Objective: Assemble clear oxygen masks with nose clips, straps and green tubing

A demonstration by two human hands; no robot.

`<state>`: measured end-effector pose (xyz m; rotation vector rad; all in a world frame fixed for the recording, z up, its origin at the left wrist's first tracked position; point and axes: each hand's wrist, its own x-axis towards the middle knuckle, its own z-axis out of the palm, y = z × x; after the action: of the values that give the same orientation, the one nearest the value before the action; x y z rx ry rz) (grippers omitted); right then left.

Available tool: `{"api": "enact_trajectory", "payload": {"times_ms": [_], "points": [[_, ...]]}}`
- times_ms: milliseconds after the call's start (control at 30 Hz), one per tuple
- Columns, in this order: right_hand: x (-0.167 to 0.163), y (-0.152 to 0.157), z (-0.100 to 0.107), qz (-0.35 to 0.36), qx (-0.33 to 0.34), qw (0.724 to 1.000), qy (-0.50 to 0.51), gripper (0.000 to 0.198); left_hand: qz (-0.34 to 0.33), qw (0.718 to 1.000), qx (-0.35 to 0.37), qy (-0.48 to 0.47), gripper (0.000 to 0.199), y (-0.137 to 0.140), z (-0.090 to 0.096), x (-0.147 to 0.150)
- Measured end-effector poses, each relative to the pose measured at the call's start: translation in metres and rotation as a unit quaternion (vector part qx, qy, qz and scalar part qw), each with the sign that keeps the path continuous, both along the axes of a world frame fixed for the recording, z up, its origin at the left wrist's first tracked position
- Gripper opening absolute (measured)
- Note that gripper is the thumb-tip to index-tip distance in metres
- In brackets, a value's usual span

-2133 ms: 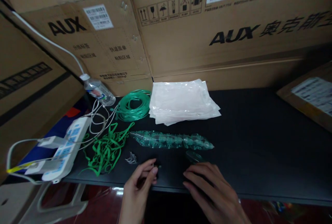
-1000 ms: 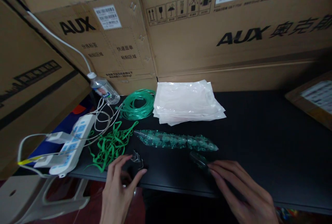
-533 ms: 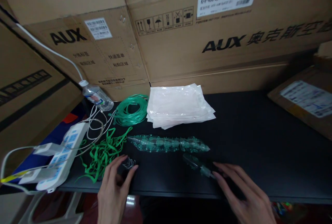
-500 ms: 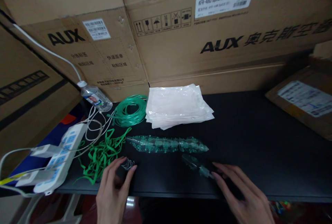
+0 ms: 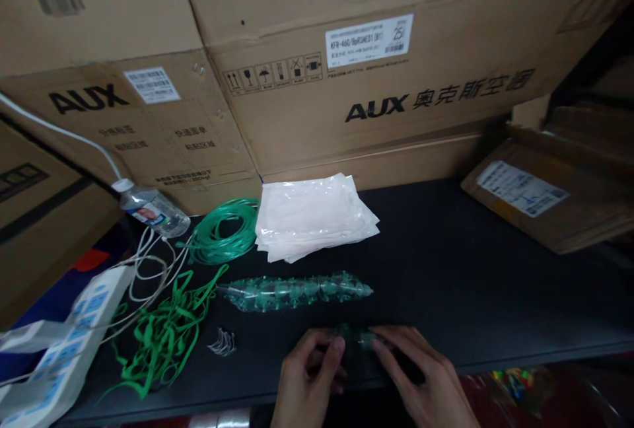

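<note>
Between my two hands is a clear green plastic oxygen mask (image 5: pixel 355 338), partly hidden by fingers and a little blurred. The fingers of my left hand (image 5: pixel 311 372) are closed on its left end. At the opposite end, my right hand (image 5: pixel 413 365) pinches the small connector. Behind them lies a row of nested clear green masks (image 5: pixel 297 291) on the black tabletop (image 5: pixel 436 269). A little pile of thin curved metal strips (image 5: pixel 222 343) is left of my hands, beside a tangle of green elastic straps (image 5: pixel 166 332).
A coil of green tubing (image 5: pixel 222 231) and a stack of white pouches (image 5: pixel 313 213) lie farther back. At left are a plastic bottle (image 5: pixel 153 208) and a white power strip (image 5: pixel 79 342) with cables. Cardboard boxes (image 5: pixel 297 131) wall the back; another box (image 5: pixel 539 183) stands at right.
My left hand has left the metal strips, moved right and closed on the mask. My right hand has brought the mask towards the table's front edge. The view has shifted right.
</note>
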<state>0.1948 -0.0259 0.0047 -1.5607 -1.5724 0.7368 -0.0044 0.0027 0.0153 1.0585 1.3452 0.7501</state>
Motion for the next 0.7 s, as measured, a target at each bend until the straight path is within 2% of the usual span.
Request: {"api": "enact_trajectory", "payload": {"times_ms": [167,300,500,567,700], "points": [[-0.001,-0.004,0.007,0.036,-0.025,0.995,0.090,0.017,-0.049,0.999,0.019,0.006,0.047,-0.001,0.004,0.002],[0.001,-0.007,0.007,0.024,-0.030,0.994,0.100,0.017,-0.043,0.996,0.060,0.043,0.036,0.000,0.009,0.009],[0.003,-0.011,0.004,0.053,0.016,0.996,0.073,0.058,-0.048,0.995,0.073,0.044,0.032,0.001,0.030,0.031],[0.005,-0.006,0.005,0.059,0.036,0.995,0.075,0.059,-0.058,0.992,0.096,0.052,0.029,0.005,0.038,0.041],[0.016,0.015,0.007,0.030,0.069,0.994,0.084,0.047,-0.075,0.986,0.139,0.060,0.025,0.021,0.047,0.060]]}}
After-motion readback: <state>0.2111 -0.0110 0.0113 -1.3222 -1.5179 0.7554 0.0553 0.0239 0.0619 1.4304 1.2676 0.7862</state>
